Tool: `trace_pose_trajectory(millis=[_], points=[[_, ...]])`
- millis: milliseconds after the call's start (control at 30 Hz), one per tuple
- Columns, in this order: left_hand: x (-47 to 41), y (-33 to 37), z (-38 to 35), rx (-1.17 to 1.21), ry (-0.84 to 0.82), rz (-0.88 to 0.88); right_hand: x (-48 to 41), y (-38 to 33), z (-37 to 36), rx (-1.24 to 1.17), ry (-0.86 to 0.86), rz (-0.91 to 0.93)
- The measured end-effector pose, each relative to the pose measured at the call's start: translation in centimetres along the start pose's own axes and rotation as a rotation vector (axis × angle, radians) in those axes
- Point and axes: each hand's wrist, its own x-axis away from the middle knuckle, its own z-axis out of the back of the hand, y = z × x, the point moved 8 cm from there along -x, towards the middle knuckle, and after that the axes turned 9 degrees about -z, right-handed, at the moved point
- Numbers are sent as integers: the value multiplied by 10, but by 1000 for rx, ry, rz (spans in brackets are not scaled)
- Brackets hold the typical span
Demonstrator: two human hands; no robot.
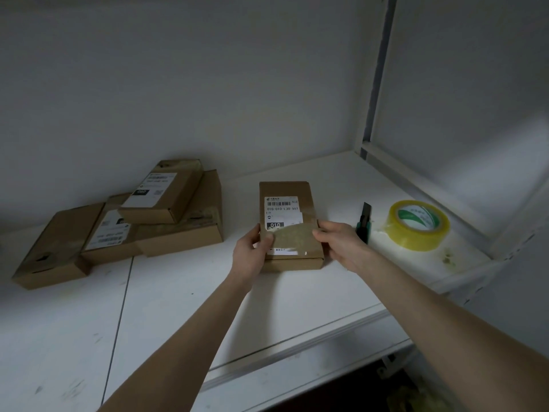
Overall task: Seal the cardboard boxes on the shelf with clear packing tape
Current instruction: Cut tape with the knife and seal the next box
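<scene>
A flat cardboard box with a white shipping label lies on the white shelf. A cut strip of clear tape is stretched across its near half. My left hand pinches the strip's left end at the box's left edge. My right hand pinches the right end at the box's right edge. A roll of clear packing tape with a green and white core lies on the shelf to the right. A dark cutter with a green grip lies between the roll and my right hand.
Several other cardboard boxes are piled at the left of the shelf, some stacked on each other. A metal upright and side rail bound the shelf at the right. The shelf's front edge runs below my forearms.
</scene>
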Motion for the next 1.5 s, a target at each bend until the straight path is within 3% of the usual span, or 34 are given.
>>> trace_pose_trajectory(millis=[100,267,400,500,600,800,1100,1500], points=[[0,2,0,-27,4,-4,-3,1,3,-1,34,-29],[-3,3,-2,-361,26,18,-4,-5,7,195,70,37],[-10,-5,2,-488,10,90,-2,-18,12,484,186,36],[-17,3,18,-547,91,61,3,-53,15,697,339,204],[-27,10,33,-586,149,10,2,-71,-7,897,312,344],[-33,8,38,-586,132,-5,-19,-40,-56,1391,231,352],[-29,-6,48,-539,127,2,-21,-31,-59,1521,279,283],[-20,-9,54,-529,118,14,-18,-24,-101,1576,263,339]])
